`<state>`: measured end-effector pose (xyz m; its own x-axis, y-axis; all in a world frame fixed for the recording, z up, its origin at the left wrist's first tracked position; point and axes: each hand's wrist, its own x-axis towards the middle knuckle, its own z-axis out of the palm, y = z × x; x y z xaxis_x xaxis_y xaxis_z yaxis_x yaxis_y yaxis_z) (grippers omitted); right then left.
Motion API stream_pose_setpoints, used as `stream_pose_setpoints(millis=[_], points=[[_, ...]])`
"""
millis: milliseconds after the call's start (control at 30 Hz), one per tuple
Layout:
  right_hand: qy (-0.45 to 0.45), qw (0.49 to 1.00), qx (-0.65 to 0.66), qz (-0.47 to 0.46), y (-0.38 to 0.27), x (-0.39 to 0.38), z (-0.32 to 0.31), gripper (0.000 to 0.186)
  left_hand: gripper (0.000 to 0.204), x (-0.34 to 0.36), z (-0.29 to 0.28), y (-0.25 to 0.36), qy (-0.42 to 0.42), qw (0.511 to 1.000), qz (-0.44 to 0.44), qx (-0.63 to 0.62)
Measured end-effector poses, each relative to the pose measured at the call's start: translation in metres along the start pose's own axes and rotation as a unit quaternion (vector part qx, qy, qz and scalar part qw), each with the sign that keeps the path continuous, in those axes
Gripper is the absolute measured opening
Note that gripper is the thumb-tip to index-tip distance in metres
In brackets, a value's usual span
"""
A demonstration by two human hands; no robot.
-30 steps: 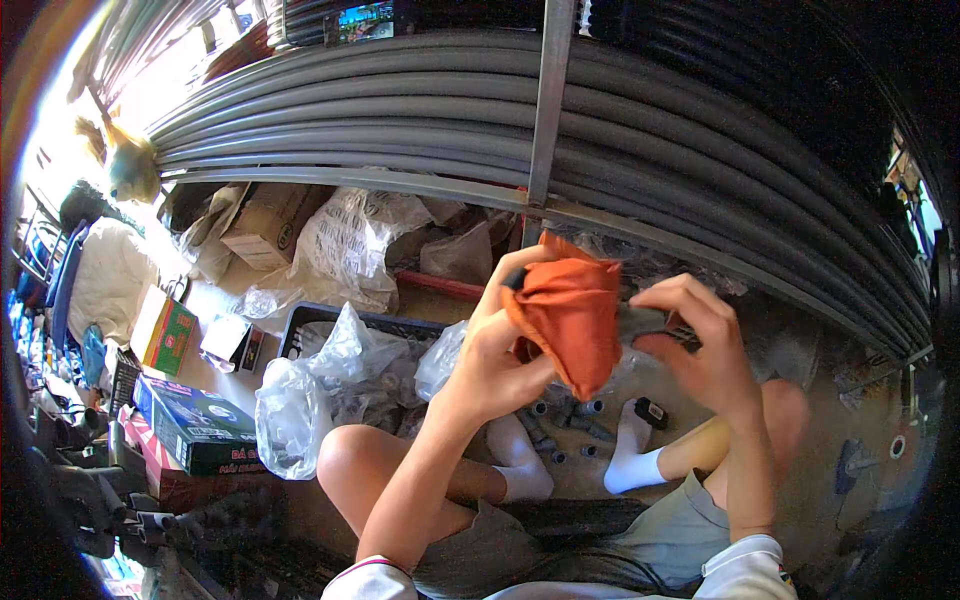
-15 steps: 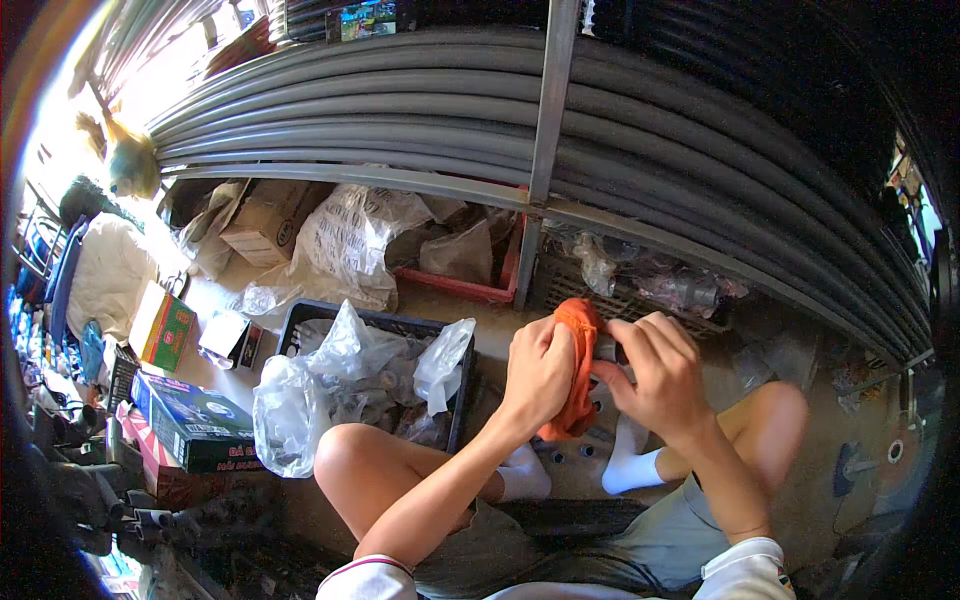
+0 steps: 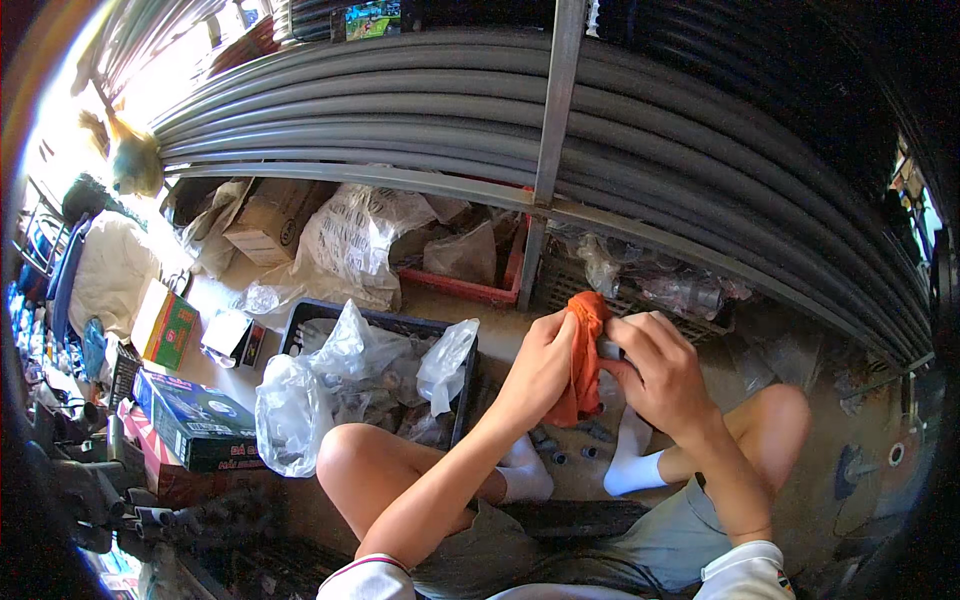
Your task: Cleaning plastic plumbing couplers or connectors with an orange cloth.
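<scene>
In front of me my left hand (image 3: pixel 543 372) is closed around an orange cloth (image 3: pixel 583 375), whose loose end hangs below the fingers. Beside it my right hand (image 3: pixel 662 378) pinches a small grey pipe fitting (image 3: pixel 608 349) between thumb and fingers. The fitting's left end meets the cloth, which partly hides it. Several more small grey fittings (image 3: pixel 560 457) lie on the floor between my feet.
A dark crate (image 3: pixel 462 395) with clear plastic bags (image 3: pixel 345 345) stands left of my hands. Behind it is a red tray (image 3: pixel 508 290). A rack post (image 3: pixel 553 110) and long grey pipes (image 3: pixel 380 105) span the back. Boxes (image 3: pixel 200 410) are stacked far left.
The orange cloth has been bunched differently and now hangs lower and looser. My left hand has turned slightly around it, and my right fingers have shifted on the grey fitting.
</scene>
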<state>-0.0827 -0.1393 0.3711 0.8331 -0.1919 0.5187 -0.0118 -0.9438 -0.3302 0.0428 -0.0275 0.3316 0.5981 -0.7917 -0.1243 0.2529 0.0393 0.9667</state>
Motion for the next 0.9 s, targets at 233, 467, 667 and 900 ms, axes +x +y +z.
stream_pose_setpoints(millis=[233, 467, 667, 900], points=[[-0.004, 1.0, -0.023, 0.019, -0.004, -0.001, 0.0, 0.029, 0.029, 0.003, 0.0, -0.015, 0.012, 0.994, 0.106, 0.036], [-0.067, 0.932, 0.25, 0.256, 0.0, -0.006, 0.006, 0.037, 0.022, 0.002, 0.001, -0.015, 0.039, 0.966, 0.206, 0.153], [-0.025, 0.783, 0.404, 0.472, -0.001, 0.002, -0.005, 0.052, 0.025, 0.004, 0.004, -0.013, -0.035, 0.965, 0.253, 0.06], [-0.081, 0.868, 0.298, 0.389, 0.017, -0.006, -0.013, 0.054, 0.035, 0.002, -0.003, -0.007, -0.135, 0.977, 0.149, 0.075]])
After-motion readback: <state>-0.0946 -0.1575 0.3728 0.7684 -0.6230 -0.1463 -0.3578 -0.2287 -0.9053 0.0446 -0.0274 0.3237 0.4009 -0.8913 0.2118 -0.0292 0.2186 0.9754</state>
